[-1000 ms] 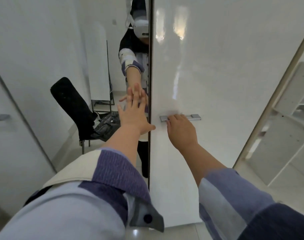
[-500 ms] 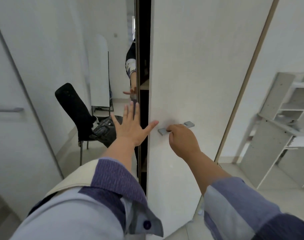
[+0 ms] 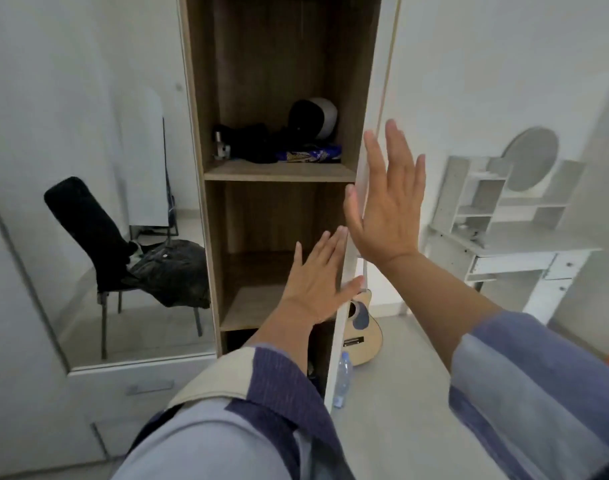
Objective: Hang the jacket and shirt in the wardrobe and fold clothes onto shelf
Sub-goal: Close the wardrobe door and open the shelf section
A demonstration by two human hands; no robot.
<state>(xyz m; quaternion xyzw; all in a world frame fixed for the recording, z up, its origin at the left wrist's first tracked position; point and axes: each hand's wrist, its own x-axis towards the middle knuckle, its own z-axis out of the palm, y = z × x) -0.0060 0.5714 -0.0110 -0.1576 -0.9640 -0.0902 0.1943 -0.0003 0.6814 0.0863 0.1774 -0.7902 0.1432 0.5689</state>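
two striped sleeves [image 3: 247,393] reach forward from the bottom edge. the left hand [image 3: 317,282] is flat with fingers straight, resting against the inner face of the white wardrobe door [image 3: 351,258], which stands edge-on and swung wide. the right hand [image 3: 386,206] is spread flat against the door's outer face, higher up. behind the door stand a water bottle [image 3: 342,379] and a small guitar [image 3: 360,327]. the wardrobe [image 3: 279,171] shows wooden shelves, dark items on the upper one. left, the mirror door reflects a chair [image 3: 88,230] with dark clothes [image 3: 171,271] heaped on its seat.
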